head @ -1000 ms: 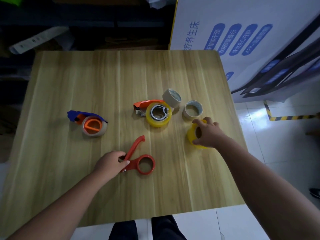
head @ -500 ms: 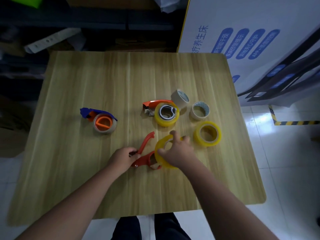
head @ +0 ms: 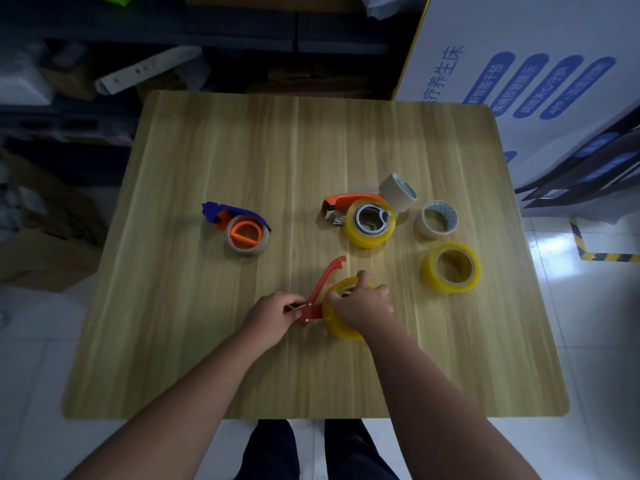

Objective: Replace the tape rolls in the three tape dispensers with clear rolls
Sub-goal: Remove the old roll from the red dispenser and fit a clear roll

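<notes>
Since half a second ago, the right hand has pressed its yellowish clear roll lower against the red dispenser, fingers curled around it. Left hand pinches the dispenser's near end, both resting on the worktop near the second clear roll.

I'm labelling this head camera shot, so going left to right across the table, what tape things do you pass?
Blue dispenser → left hand → red dispenser → right hand on a yellow roll → loose yellowish roll.
</notes>
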`<act>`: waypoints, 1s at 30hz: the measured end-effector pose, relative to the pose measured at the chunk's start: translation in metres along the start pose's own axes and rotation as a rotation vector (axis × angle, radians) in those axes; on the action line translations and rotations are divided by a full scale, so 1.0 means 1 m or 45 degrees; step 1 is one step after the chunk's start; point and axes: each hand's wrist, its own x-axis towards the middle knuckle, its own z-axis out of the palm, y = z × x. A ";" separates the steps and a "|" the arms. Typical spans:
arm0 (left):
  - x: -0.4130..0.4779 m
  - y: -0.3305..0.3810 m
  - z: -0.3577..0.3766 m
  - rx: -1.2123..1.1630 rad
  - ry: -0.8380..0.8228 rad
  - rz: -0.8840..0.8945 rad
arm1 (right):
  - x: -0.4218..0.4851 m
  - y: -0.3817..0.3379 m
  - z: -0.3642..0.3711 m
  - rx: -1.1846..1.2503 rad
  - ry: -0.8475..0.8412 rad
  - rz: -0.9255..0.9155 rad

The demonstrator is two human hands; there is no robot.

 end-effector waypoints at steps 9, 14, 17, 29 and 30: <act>0.006 -0.007 0.002 -0.024 0.027 0.061 | 0.014 0.002 0.022 -0.063 0.071 0.050; 0.006 -0.010 0.000 -0.040 0.017 0.065 | 0.017 0.015 0.028 -0.026 0.100 -0.034; 0.005 -0.011 0.000 -0.043 0.028 0.071 | 0.013 0.028 0.029 -0.114 0.126 -0.161; 0.021 0.000 -0.002 -0.118 0.238 0.041 | 0.012 0.053 0.064 -0.421 0.491 -0.790; 0.021 0.000 -0.002 -0.128 0.241 0.045 | 0.014 0.053 0.064 -0.418 0.488 -0.793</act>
